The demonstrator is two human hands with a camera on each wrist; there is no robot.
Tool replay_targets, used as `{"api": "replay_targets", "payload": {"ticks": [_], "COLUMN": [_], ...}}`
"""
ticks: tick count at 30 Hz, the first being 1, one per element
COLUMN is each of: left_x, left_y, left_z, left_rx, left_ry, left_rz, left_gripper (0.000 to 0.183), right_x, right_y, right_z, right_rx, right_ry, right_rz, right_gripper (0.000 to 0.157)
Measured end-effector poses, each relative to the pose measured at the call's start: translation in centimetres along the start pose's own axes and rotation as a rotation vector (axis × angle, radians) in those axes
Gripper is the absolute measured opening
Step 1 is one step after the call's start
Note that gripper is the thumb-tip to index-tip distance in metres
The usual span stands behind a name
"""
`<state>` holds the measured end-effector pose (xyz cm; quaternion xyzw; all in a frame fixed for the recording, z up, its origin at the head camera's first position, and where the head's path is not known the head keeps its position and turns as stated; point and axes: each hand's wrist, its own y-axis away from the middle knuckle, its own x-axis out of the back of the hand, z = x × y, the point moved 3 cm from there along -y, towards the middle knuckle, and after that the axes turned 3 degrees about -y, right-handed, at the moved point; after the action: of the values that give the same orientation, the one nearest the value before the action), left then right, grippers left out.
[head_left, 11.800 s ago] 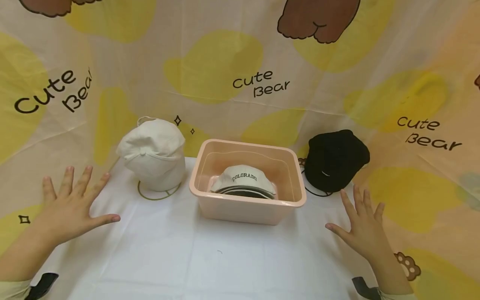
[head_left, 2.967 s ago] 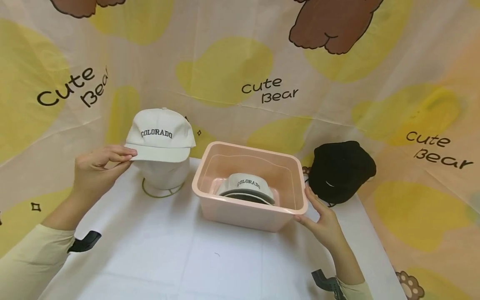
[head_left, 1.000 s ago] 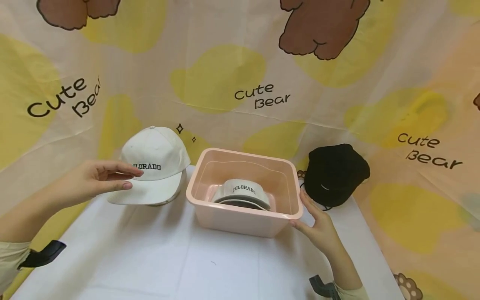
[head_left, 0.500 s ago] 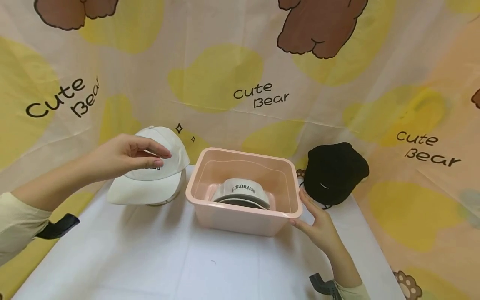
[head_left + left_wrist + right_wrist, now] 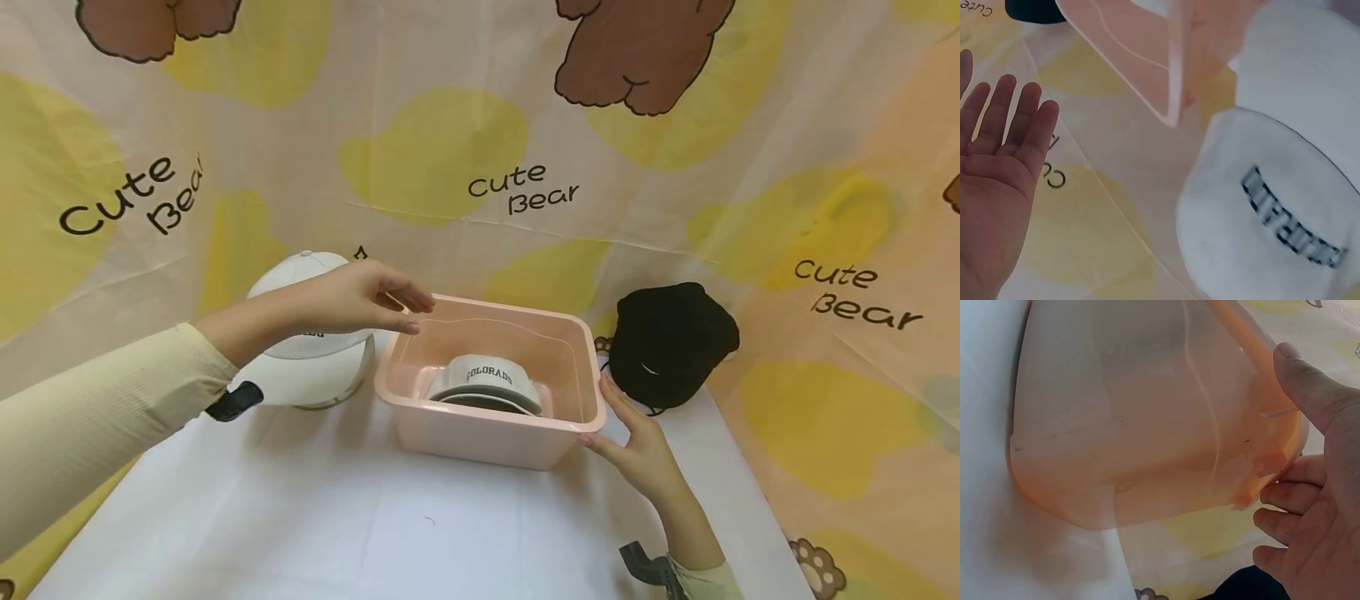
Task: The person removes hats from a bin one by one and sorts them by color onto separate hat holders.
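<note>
Left hand (image 5: 371,296) hanging free by a pale pink, rectangular plastic bin (image 5: 480,437), right hand (image 5: 645,454) gripping its corner.

The left hand's fingers are loosely extended, the thumb lies apart, and it holds nothing; in the left wrist view it is apart from the bin. The right hand has its thumb and fingers about the rim at the bin's near right corner. Inside the bin lies a white fabric cap lettered COLORADO (image 5: 491,372) (its brim faces the person). Left of the bin, a second white fabric cap (image 5: 318,375) is partly hidden by the left forearm. Right of the bin is a black fabric cap (image 5: 675,346) with a small white mark.
</note>
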<state>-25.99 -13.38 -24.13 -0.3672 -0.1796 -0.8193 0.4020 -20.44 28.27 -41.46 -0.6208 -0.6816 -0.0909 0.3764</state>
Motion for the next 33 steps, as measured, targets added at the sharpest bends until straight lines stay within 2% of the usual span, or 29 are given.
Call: {"api": "replay_targets", "payload": {"ticks": [5, 10, 13, 17, 23, 28, 33], "left_x": [-1.9, -4.0, -5.0, -5.9, -6.9, -7.7, -8.4], "left_y": [-3.0, -5.1, -5.9, -6.6, -7.2, -7.7, -8.1], "left_z": [1.2, 2.0, 2.2, 2.1, 1.2, 0.3, -0.4], "left_rx": [-0.063, -0.095, -0.112, -0.114, -0.102, -0.112, -0.105], "left_ry": [0.001, 0.118, 0.144, 0.125, 0.125, 0.094, 0.107], "left_rz": [-0.066, -0.140, -0.173, -0.215, -0.274, -0.319, -0.351], "left_gripper": [0.038, 0.039, 0.041, 0.047, 0.056, 0.059, 0.059], "right_x": [-0.2, -0.3, -0.3, -0.2, 0.0, 0.0, -0.1], "right_y": [0.0, 0.0, 0.1, 0.0, -0.2, -0.1, 0.0], "right_z": [-0.2, -0.1, -0.1, -0.1, -0.3, -0.2, -0.3], "right_rx": [0.007, 0.008, 0.011, 0.026, 0.019, -0.001, 0.003], "right_ry": [-0.004, -0.027, -0.036, -0.035, -0.035, -0.027, -0.029], "right_rz": [0.003, -0.005, -0.001, 0.005, 0.003, -0.001, 0.006], "right_gripper": [0.093, 0.093, 0.093, 0.093, 0.094, 0.095, 0.095]}}
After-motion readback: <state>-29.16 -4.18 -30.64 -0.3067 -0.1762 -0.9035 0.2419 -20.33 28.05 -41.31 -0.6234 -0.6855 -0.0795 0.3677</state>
